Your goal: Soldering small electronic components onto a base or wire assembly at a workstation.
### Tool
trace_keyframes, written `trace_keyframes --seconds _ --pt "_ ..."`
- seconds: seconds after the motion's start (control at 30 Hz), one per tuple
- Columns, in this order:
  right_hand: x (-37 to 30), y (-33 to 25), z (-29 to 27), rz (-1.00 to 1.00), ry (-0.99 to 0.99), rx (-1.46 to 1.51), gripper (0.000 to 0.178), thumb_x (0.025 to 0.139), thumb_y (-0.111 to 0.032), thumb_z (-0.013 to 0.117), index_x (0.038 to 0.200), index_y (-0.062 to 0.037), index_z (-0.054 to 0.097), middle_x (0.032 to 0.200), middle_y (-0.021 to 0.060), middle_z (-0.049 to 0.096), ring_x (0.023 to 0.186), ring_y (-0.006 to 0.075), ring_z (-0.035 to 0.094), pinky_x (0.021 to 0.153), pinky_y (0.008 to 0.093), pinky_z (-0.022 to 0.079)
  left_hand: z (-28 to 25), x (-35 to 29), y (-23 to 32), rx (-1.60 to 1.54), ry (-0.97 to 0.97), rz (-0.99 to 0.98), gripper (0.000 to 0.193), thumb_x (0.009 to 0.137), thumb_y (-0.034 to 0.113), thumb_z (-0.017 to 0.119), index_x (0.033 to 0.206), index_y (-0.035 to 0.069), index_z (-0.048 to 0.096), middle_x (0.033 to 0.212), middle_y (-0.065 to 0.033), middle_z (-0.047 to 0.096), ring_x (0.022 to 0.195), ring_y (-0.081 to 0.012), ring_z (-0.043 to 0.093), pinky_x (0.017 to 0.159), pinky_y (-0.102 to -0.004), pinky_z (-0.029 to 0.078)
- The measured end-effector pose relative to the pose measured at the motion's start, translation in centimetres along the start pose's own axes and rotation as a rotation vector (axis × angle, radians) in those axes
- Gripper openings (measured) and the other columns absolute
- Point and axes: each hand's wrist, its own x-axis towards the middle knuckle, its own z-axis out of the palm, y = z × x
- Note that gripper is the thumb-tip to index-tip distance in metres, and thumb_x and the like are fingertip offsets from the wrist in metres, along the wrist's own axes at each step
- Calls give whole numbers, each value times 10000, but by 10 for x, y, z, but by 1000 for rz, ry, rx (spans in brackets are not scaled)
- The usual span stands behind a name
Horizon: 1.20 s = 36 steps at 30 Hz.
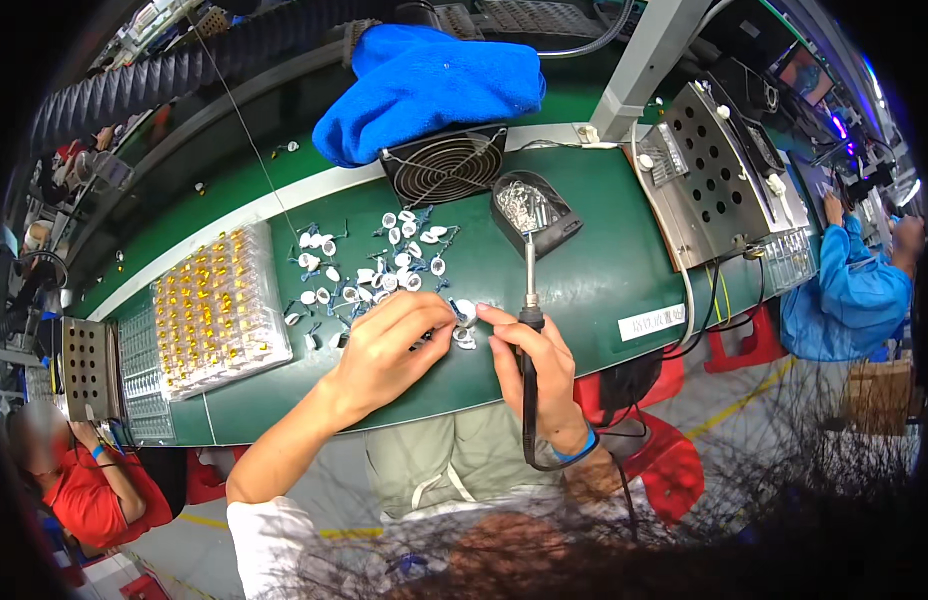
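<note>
My left hand (399, 345) pinches a small white oval part (465, 310) with a dark rim at its fingertips, over the table's near side. My right hand (544, 375) is closed round a soldering iron (530, 318), whose metal shaft points up and away from me. The right fingertips also reach to the edge of the white part; whether they press on it I cannot tell. Just beyond, the iron's tip is over or at a black holder (554, 238) filled with metal shavings. Several similar white parts with short dark wires (388, 282) lie scattered beyond my left hand.
Clear trays of yellow-topped pieces (219, 310) stand at the left. Farther back, a blue cloth (434, 90) drapes over a black fan (444, 170). A perforated metal box (699, 170) and cables stand at the right. People sit at both sides: a red shirt (94, 500), a blue smock (839, 290).
</note>
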Motion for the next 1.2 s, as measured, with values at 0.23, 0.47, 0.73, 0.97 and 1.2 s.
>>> trace_keyframes --seconds 0.23,0.47,0.73,0.97,1.2 --pt "7 -1 10 -166 -96 -91 364 805 122 740 1108 -36 616 1124 169 760 773 293 632 668 375 527 1 -7 -6 -6 -32 -40 244 767 -85 792 979 13 720 978 -118 729 850 -260 729 728 -349 609" --pt "-2 -7 -1 -173 -223 -435 363 742 -22 718 1103 -56 724 1156 114 758 907 285 651 759 415 515 -4 -14 0 57 -184 165 264 802 17 791 1047 -6 699 1041 -113 709 953 -281 709 768 -351 598" --pt "-1 -3 4 -133 -75 -145 275 867 75 736 1088 -35 615 1223 142 752 841 321 643 751 403 552 -165 -51 -36 522 39 -268 198 863 -46 723 1054 5 726 970 -149 730 897 -348 703 805 -415 570" --pt "-4 -1 3 -113 -81 -142 274 892 64 726 1100 -45 585 1227 172 748 832 330 637 800 396 540 -200 -72 -65 670 -175 -311 182 906 -2 671 1081 -4 722 977 -162 723 937 -349 691 832 -433 569" --pt "-5 0 3 -113 -72 -159 288 888 59 735 1111 -46 586 1230 167 748 814 327 627 776 395 533 -200 -69 -66 744 -262 -180 217 890 -19 677 1094 25 739 1008 -132 706 964 -331 684 864 -414 570"
